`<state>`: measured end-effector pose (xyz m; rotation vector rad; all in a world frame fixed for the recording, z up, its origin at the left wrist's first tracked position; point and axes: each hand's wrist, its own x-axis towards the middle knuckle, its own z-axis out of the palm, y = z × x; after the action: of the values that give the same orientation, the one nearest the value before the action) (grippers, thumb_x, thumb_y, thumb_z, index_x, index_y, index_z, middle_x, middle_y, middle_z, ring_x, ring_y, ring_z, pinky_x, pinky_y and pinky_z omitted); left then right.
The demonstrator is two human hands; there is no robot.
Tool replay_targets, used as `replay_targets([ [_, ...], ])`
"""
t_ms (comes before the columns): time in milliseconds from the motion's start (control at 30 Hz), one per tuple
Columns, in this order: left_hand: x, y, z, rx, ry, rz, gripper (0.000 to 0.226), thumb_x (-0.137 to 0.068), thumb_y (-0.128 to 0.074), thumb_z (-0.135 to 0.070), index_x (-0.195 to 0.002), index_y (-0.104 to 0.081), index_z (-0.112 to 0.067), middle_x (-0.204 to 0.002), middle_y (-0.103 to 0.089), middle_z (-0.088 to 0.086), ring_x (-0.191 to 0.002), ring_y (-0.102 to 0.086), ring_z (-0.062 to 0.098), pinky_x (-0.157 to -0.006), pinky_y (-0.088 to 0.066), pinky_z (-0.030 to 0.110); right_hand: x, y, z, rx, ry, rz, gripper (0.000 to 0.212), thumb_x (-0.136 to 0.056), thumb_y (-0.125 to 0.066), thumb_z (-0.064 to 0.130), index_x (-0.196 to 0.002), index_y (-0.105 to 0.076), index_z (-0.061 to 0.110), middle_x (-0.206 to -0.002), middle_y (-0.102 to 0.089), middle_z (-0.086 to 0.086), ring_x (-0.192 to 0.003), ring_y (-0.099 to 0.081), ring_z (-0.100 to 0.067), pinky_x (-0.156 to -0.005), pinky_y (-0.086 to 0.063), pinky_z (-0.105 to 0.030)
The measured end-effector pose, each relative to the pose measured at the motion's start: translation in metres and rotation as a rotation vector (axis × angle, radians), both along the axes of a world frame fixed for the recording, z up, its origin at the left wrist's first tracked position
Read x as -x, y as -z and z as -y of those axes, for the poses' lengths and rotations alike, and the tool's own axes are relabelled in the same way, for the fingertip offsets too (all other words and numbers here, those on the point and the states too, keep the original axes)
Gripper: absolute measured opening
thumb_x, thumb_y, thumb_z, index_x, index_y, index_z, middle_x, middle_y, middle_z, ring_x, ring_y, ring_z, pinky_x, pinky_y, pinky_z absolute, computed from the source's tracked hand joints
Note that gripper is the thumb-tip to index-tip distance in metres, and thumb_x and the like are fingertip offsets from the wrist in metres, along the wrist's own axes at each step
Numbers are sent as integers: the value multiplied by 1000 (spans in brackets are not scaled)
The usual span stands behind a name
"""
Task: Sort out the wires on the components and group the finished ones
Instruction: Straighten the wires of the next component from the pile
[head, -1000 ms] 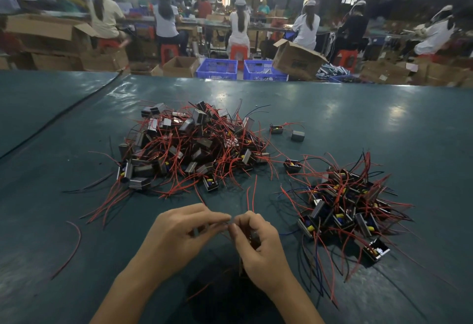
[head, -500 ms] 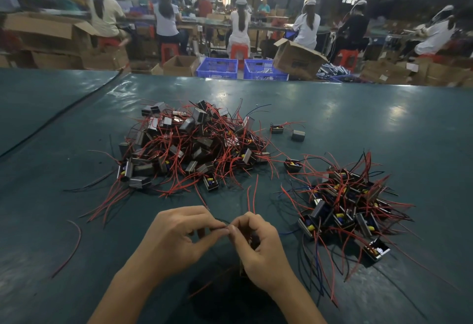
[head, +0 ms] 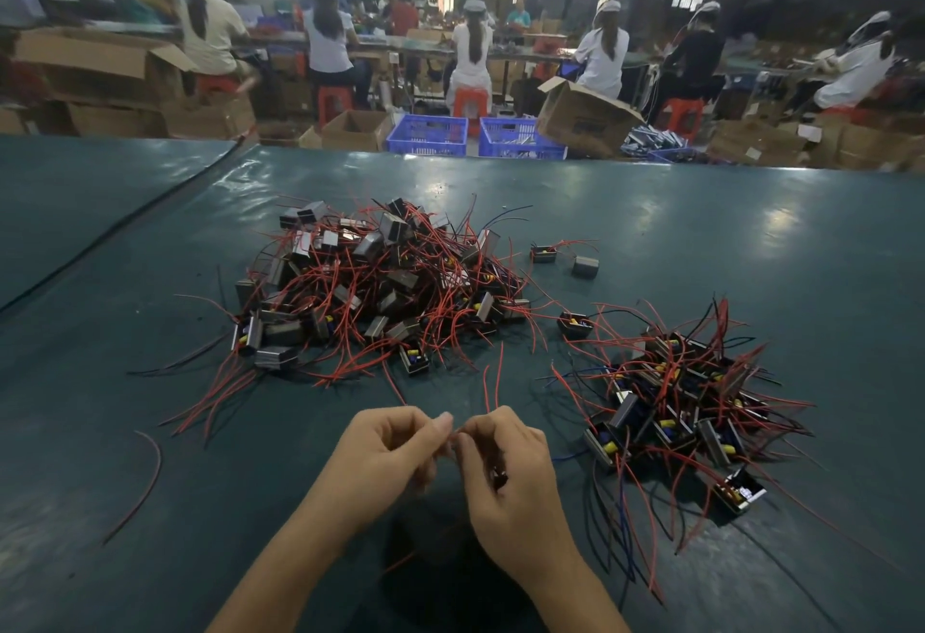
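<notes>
Dark green matting (head: 751,257) covers the bench under me, and low over it my two hands meet fingertip to fingertip. My left hand (head: 385,457) has its fingers curled in, thumb and forefinger pinched on the red wires (head: 493,382) that stand up from between the hands. My right hand (head: 505,472) is curled round a small dark component (head: 498,478), most of it hidden in my palm, its thumb and forefinger pinching at the same spot. The tips are blurred, so I cannot tell which strand each finger has. Both forearms come up from the near edge, wrists apart, hands angled toward each other. Just right of my right hand lies the smaller pile (head: 675,407) of components, their red, black and blue leads fanning outward. Further off, ahead and to the left, sits the big tangled heap (head: 380,292). Three strays (head: 575,323) lie between and behind the two piles. One loose red lead (head: 145,482) curves on the mat well to my left. Beyond the bench's far edge stand two blue crates (head: 428,134), contents unclear, and a tipped cardboard box (head: 585,119). Behind them, workers (head: 470,57) sit on red stools with their backs to me.
</notes>
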<state>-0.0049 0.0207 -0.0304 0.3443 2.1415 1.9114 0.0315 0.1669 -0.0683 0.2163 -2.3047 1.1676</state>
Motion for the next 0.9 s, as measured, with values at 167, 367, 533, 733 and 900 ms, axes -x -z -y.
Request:
replay_targets([
  [167,3,9,10,224,4,-683,10,-89,-69,-32,-92,-73,-24,-73,-67,-13,-59,-60,6,-55,-45,16,1,-6,-3,307,-141,92,15,-93,-55,23,-78,-58,27,-69,-56,13,-64,-50,-6,-62,-39,-19],
  [367,8,14,17,335,-35,-1014,17,-90,-65,-30,-93,-74,-16,-78,-65,-11,-59,-59,6,-54,-49,21,0,-4,-4,347,-220,162,18,-92,-55,27,-78,-62,19,-65,-53,14,-64,-46,-10,-62,-37,-29],
  [533,4,13,16,341,6,-872,20,-90,-60,-29,-81,-69,-15,-70,-61,-13,-58,-54,5,-53,-46,25,1,-4,-3,328,-188,158,14,-91,-59,27,-77,-60,25,-68,-57,14,-66,-51,-10,-65,-41,-29],
  [733,-1,4,-8,-91,-137,54,35,-89,-59,1,-54,-58,-6,-41,-37,-1,-36,-32,10,-43,-27,21,2,2,-3,-110,26,-70,15,-94,-53,32,-85,-61,22,-79,-55,15,-74,-50,-5,-78,-35,-20],
  [900,0,-1,-5,-208,-26,395,34,-89,-62,-19,-55,-61,-14,-46,-37,-2,-37,-31,9,-39,-25,20,2,3,-1,-123,55,-96,11,-94,-55,29,-86,-60,24,-79,-55,15,-73,-49,-3,-78,-35,-21],
])
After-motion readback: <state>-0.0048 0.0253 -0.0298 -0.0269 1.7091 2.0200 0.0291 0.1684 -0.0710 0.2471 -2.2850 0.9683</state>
